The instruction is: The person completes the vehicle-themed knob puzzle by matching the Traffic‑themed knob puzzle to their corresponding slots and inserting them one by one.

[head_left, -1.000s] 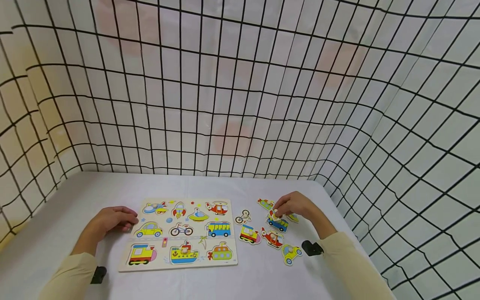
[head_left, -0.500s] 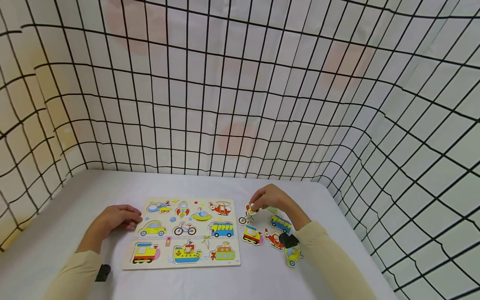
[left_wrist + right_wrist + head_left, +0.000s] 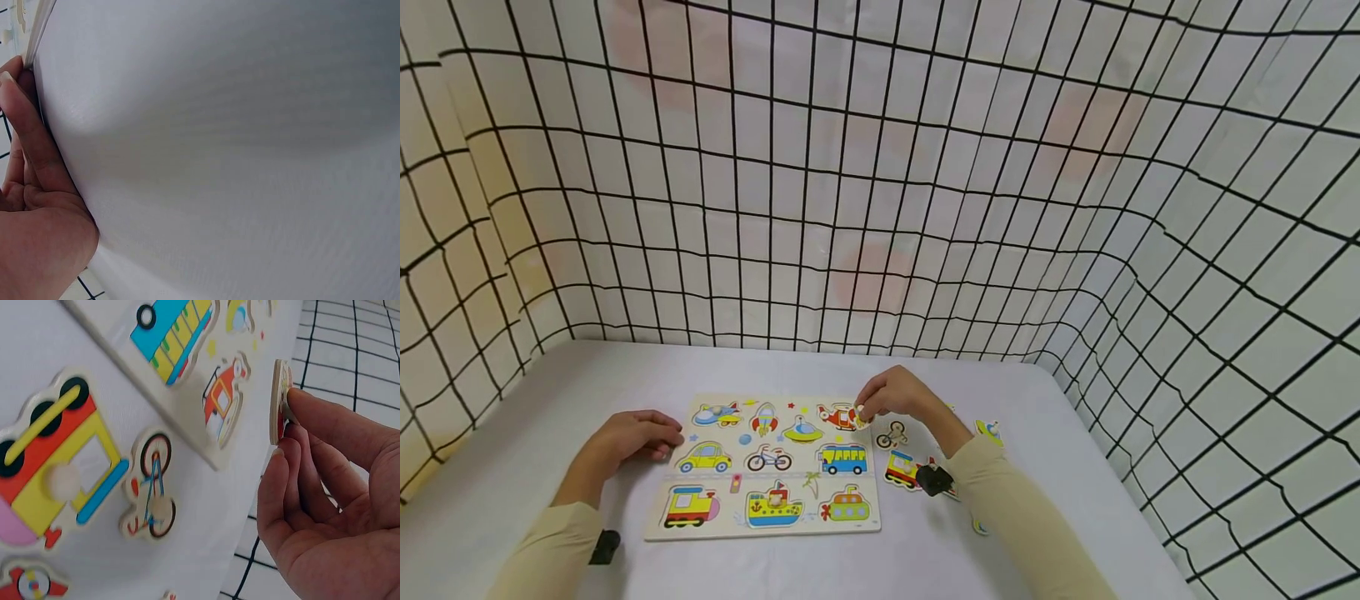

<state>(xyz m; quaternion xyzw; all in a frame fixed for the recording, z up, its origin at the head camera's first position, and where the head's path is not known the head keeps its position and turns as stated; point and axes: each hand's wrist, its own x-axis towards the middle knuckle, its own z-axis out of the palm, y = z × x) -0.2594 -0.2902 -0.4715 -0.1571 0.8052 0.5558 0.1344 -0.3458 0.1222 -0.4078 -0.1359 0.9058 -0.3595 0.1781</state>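
Note:
My right hand is raised over the upper right corner of the wooden puzzle board, beside its helicopter picture. Between thumb and fingers it pinches a small knobbed puzzle piece, seen edge-on in the right wrist view, so its picture is mostly hidden. My left hand rests on the table with its fingertips at the board's left edge, fingers relaxed. A boat piece with a knob sits in the board's bottom row. Printed vehicles show in the board's other recesses.
Right of the board lie a bicycle piece, a train piece and a flying saucer piece. My right forearm covers other pieces, with part of the car piece showing. Black netting over white sheeting surrounds the table.
My right hand has carried the pinched piece leftward from the loose pieces, past the bicycle piece, to the board's upper right corner. The left hand has stayed at the board's left edge.

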